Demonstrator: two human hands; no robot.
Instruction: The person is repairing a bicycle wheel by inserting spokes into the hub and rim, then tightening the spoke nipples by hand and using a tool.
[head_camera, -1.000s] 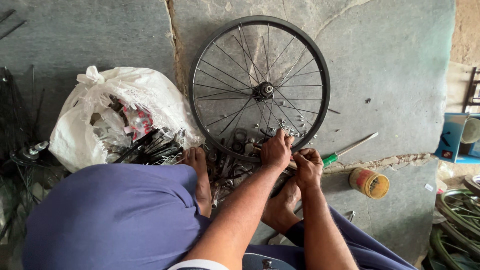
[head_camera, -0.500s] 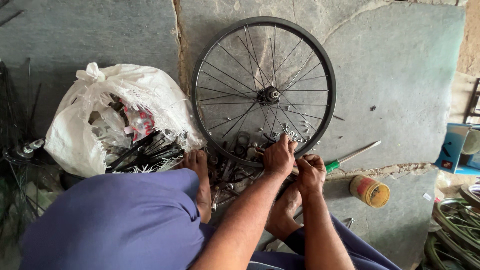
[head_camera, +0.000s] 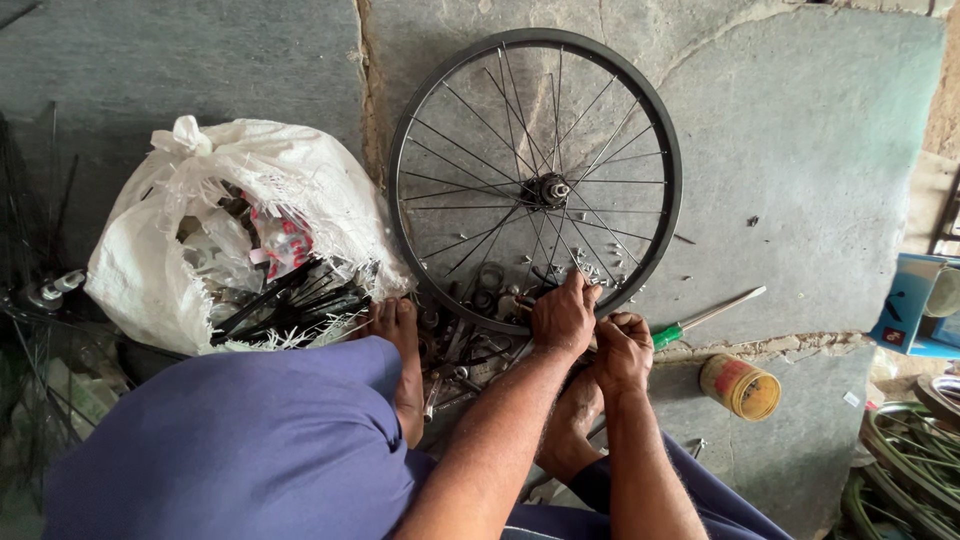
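On the stone floor, a spoked bicycle wheel (head_camera: 536, 180) lies flat, hub axle (head_camera: 553, 189) pointing up toward the camera, so the rim plane runs parallel to the ground. Wheel sits directly ahead of the person; its near rim edge meets both hands.

Left hand (head_camera: 563, 317): knuckles up, fingers curled over the near rim where the spokes come in; appears to grip rim or spoke ends, exact object hidden under the fingers. Right hand (head_camera: 622, 348): clenched in a fist just beside and slightly nearer the body, touching the left hand; what it pinches cannot be told. Left hand is the nearer to the hub.

Green-handled screwdriver (head_camera: 700, 320) lies just right of the right hand, long axis slanting up-right, shaft pointing away from the hands. Small cylindrical tin (head_camera: 740, 386) lies on its side beyond it. Bare foot (head_camera: 400, 340) rests near the rim, among loose metal parts (head_camera: 455, 345). White plastic sack (head_camera: 240, 225) of spares and dark spokes sits well left.
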